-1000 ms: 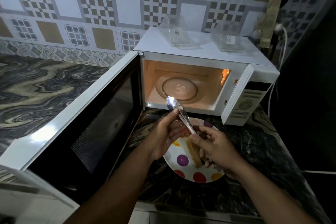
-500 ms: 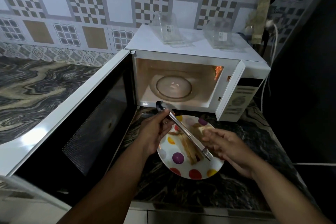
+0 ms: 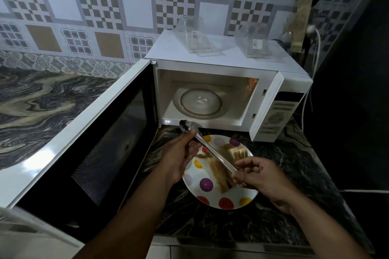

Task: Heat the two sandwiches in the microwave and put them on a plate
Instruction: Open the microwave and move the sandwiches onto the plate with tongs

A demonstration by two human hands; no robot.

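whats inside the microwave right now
Only the glass turntable, with a few small pale crumbs near its middle; no sandwich is in there. The microwave door stands open. The cavity's near left corner and ceiling are out of sight.

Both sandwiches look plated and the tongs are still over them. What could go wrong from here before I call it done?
The tongs hang just above the sandwiches, left hand gripping the hinge end, right hand at the tips; lifting them away carelessly could drag a slice off the plate. The microwave door stands wide open beside the left forearm, so an elbow may knock it. The empty clear packs on the microwave could slide off if the door is slammed.
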